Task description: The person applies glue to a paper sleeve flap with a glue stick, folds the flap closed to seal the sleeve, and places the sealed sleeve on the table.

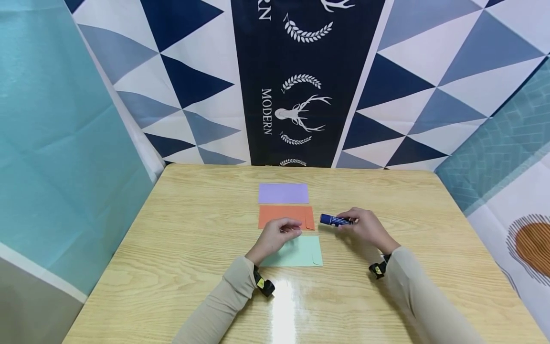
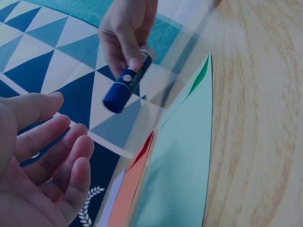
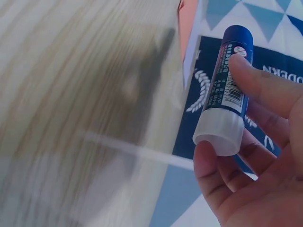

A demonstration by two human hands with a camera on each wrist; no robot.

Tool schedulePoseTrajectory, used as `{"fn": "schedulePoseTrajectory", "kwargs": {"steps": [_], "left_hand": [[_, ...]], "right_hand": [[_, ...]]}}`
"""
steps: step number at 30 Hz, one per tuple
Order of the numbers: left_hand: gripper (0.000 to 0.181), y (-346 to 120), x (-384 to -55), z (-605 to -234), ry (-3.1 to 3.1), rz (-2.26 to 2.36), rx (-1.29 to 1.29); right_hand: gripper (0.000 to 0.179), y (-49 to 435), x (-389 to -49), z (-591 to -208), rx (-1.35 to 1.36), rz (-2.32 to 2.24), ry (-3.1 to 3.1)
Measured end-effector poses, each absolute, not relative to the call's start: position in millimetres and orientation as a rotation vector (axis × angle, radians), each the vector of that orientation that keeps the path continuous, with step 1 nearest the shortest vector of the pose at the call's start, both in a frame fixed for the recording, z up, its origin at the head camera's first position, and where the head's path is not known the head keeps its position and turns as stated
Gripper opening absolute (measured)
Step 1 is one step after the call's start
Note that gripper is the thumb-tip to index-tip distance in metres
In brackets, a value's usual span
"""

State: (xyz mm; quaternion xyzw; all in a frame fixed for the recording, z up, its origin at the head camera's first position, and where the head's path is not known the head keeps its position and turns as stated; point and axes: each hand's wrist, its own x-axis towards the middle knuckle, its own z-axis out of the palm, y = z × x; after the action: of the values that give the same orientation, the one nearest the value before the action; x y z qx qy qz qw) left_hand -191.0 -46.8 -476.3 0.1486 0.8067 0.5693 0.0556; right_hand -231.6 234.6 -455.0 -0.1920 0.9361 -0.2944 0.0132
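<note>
My right hand [image 1: 364,226] holds a glue stick [image 1: 331,220] to the right of the envelopes. In the right wrist view the glue stick [image 3: 229,80] has a blue cap, a dark label and a white base, with the thumb along its side and a fingertip at the base. My left hand [image 1: 277,237] hovers over the left part of the green envelope [image 1: 301,252], holding nothing, its fingers loosely bent. Just beyond lies the orange envelope [image 1: 281,213], and behind that a purple envelope [image 1: 283,193]. Flaps show on the right ends of the green and orange ones.
All three envelopes lie in a column on a wooden table [image 1: 180,229]. A patterned cloth [image 1: 296,95] with triangles and a deer head hangs along the table's far edge. A teal sheet [image 1: 56,134] hangs at the left side.
</note>
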Motion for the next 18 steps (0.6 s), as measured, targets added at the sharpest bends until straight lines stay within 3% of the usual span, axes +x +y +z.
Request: {"fn": "schedulePoseTrajectory", "kwargs": {"steps": [18], "left_hand": [[0.028,-54,-188,-471,2.463,1.709,0.448]], "right_hand": [[0.031,258,-240,-475,-0.458,-0.774,2.941]]}}
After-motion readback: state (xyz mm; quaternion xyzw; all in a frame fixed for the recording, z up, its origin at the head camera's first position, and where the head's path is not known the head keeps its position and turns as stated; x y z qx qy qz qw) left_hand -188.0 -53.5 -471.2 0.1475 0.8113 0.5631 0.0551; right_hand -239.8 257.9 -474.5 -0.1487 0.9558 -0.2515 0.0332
